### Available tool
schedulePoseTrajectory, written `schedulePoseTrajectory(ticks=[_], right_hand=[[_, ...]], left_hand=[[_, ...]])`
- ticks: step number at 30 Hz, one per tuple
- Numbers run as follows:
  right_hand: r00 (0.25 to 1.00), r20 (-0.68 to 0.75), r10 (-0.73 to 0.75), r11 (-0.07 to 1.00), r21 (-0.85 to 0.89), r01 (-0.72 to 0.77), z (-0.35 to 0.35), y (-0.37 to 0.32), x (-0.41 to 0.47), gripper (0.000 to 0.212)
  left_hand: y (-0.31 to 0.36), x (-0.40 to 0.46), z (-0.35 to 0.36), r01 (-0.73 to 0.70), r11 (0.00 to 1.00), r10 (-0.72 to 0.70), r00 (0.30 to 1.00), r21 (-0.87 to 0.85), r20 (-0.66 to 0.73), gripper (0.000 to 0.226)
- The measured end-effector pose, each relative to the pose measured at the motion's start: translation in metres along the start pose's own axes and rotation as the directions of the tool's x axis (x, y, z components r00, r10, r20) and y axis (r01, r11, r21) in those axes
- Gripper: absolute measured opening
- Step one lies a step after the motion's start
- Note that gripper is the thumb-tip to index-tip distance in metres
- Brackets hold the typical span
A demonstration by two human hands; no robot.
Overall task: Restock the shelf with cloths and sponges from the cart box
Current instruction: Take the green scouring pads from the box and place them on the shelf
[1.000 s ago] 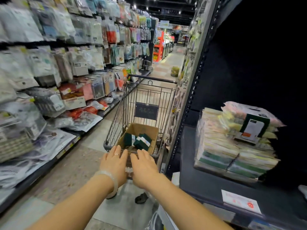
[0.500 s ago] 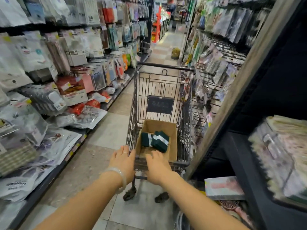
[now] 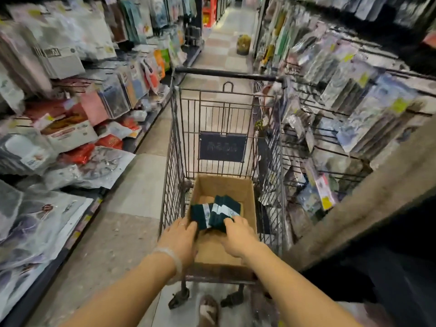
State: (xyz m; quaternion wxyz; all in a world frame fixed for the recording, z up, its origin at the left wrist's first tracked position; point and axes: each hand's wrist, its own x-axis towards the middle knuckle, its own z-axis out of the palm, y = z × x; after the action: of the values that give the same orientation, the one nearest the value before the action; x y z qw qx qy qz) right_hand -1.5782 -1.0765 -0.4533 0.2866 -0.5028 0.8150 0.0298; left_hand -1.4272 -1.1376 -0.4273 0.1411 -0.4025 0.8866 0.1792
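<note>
Box (image 3: 223, 185): sits in your cart (image 3: 175, 142), near end | Sponge packs (image 3: 215, 212): dark green, banded white, inside box | Left hand (image 3: 180, 239): fingers on left pack, grasp cannot be told | Right hand (image 3: 238, 237): fingers on right pack, grasp cannot be told | Shelves (image 3: 70, 128): both sides of cart

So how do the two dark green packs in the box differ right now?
The left pack lies nearer the box's left wall, with the left hand touching its near end. The right pack is angled and sits further back; the right hand rests on its near corner. Both are dark green with a white band, inside the cardboard box.
</note>
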Motion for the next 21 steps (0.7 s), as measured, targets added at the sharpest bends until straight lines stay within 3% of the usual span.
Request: schedulePoseTrajectory(ticks=[5,9,14,21], right_hand=[[0.993,0.077,0.091,0.992,0.076,-0.097,-0.012,0.036,0.081,0.053],[0.97,0.186,0.159,0.963,0.189,-0.194,0.001,0.064,0.134,0.065],[0.919,0.316,0.235,0.846,0.399,-0.353,0.038,0.088,0.189,0.055],[0.882,0.274,0.383,0.682,0.561,-0.47,0.09,0.115,0.269,0.052]], left_hand=[[0.003,0.093,-0.002,0.025,1.0,-0.026,0.991,0.011,0.133,0.063],[0.004,0.155,0.016,0.048,0.999,-0.046,0.962,0.001,0.268,0.067],[0.001,0.222,0.05,0.094,0.993,-0.062,0.931,-0.072,0.358,0.058],[0.003,0.301,0.104,0.197,0.966,-0.094,0.871,-0.167,0.482,0.045]])
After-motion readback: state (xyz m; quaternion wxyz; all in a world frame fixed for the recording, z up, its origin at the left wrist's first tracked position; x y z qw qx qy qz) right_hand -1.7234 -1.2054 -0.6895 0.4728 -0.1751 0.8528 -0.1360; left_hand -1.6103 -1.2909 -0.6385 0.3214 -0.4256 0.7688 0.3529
